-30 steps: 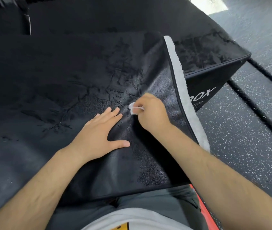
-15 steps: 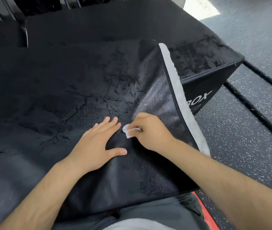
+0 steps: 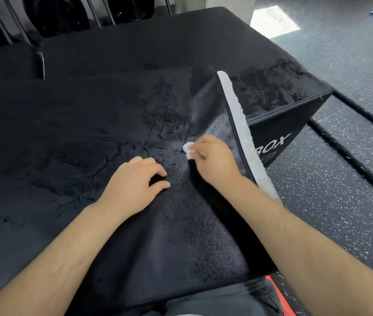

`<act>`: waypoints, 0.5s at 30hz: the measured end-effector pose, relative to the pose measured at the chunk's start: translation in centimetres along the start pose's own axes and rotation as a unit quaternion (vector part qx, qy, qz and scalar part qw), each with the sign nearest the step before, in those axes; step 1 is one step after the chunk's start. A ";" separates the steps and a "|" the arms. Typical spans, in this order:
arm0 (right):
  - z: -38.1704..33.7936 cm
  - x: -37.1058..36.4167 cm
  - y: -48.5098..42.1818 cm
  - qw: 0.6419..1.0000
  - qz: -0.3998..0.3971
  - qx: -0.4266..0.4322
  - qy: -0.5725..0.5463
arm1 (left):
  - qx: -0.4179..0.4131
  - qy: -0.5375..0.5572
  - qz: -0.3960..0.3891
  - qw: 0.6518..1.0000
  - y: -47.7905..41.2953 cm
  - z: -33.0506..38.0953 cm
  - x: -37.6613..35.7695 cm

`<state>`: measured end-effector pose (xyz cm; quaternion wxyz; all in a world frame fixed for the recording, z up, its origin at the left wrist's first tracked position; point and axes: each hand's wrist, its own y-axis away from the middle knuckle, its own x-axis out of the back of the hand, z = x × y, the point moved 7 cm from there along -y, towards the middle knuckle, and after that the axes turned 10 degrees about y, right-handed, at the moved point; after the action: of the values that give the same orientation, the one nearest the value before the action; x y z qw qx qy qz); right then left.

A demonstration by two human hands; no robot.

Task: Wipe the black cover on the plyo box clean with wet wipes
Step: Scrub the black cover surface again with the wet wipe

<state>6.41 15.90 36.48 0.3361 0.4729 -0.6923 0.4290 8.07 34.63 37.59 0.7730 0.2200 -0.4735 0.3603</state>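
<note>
Head view: right hand (image 3: 213, 158) grip pinches wet wipe (image 3: 189, 150) against black cover (image 3: 181, 229) draped over plyo box (image 3: 272, 135). Left hand (image 3: 135, 187) rests just left, fingers bent; cannot tell whether it grips fabric.

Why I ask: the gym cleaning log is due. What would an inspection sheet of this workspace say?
Surface: plyo box, top draped; "BOX" lettering on its side.
Job's things: black cover spread over the box, with its white fleecy edge turned up at right; wet wipe, a small white wad on the cover.
Clutter: nothing seen.
Grippers: left hand rests on the cover with fingers bent, pinch unclear; right hand pinches the wipe.
Cables: two thick black ropes or cables on the floor right of the box.
Surroundings: speckled floor; weight plates behind.
</note>
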 end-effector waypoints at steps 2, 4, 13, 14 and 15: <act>0.7 -0.1 -1.2 0.999 0.005 -0.043 0.016 | -0.003 -0.020 0.010 1.000 -0.9 -0.1 0.1; -1.8 -0.9 0.2 0.999 -0.002 0.025 0.022 | 0.027 -0.011 0.000 1.000 -1.0 -1.1 -0.6; -1.2 -1.2 -1.9 0.996 0.042 0.028 0.070 | 0.058 0.022 -0.010 0.998 -0.7 -2.6 -1.6; -2.0 -1.3 -1.4 0.997 0.034 0.026 0.058 | 0.057 0.023 -0.008 0.998 -0.6 -2.6 -1.6; -3.2 -1.9 -0.5 0.997 0.011 0.046 0.056 | 0.056 0.023 -0.006 0.998 -0.6 -2.6 -1.5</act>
<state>7.70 19.47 36.27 0.3474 0.4559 -0.6568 0.4900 9.54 35.50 35.04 0.7721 0.2575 -0.4336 0.3866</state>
